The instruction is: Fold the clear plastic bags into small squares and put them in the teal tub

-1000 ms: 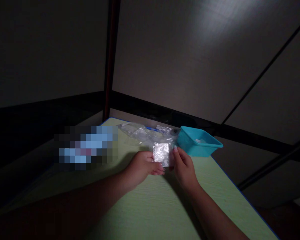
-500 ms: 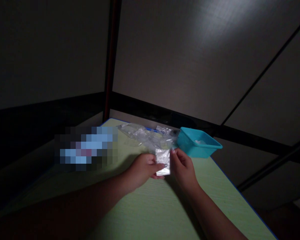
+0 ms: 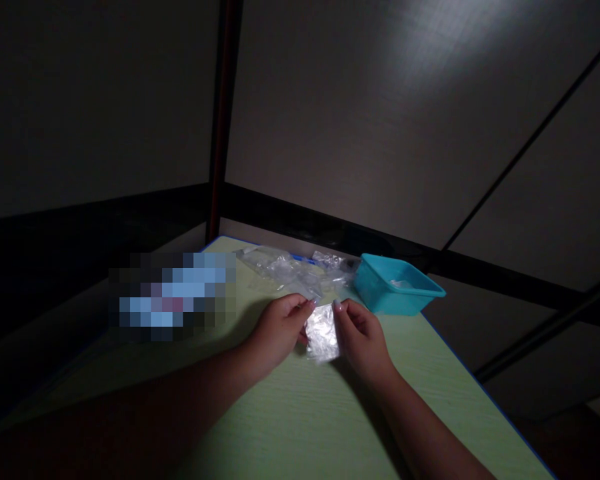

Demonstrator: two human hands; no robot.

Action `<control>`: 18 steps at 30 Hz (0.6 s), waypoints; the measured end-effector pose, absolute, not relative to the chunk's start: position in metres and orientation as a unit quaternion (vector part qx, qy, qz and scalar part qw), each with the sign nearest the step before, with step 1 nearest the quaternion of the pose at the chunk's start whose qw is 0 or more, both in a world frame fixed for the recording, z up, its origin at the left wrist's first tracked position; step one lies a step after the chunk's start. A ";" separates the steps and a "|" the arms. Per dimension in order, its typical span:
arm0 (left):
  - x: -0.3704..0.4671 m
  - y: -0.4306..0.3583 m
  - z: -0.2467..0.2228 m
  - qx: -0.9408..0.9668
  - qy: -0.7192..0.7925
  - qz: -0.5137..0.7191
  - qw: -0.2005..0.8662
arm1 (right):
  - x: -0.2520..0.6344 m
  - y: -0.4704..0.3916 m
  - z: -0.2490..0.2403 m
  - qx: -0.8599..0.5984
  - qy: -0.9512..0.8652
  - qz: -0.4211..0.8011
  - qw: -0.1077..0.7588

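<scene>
Holding shiny packet (image 3: 323, 335) over tabletop (image 3: 305, 413), short of clear bags (image 3: 279, 268) by far edge and teal bin (image 3: 390, 298) at far right corner. Pinching its upper corners, left hand (image 3: 276, 331) and right hand (image 3: 367, 335) both in closed grip, leaving lower end free.

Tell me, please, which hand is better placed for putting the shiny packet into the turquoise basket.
Probably the right hand: it pinches the shiny packet and is nearer the turquoise basket than the left hand.
</scene>
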State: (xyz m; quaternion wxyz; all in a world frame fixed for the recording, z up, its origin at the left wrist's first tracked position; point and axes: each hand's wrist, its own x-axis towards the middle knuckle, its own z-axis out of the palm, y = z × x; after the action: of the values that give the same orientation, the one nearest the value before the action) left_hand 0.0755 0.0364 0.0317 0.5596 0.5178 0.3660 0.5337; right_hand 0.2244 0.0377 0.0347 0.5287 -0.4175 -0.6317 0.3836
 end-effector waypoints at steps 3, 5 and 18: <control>0.075 0.036 0.032 0.518 0.373 0.530 0.559 | 0.225 0.038 0.035 -0.425 -0.640 0.367 0.525; 0.075 0.036 0.033 0.516 0.374 0.529 0.560 | 0.226 0.038 0.035 -0.424 -0.643 0.362 0.525; 0.078 0.041 0.028 0.470 0.356 0.526 0.613 | 0.228 0.041 0.034 -0.424 -0.629 0.390 0.523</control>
State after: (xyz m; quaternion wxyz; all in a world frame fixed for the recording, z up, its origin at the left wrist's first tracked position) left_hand 0.0782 0.0410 0.0276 0.6131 0.4697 0.3565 0.5258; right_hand 0.2284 0.0406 0.0336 0.5231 -0.4236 -0.6286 0.3897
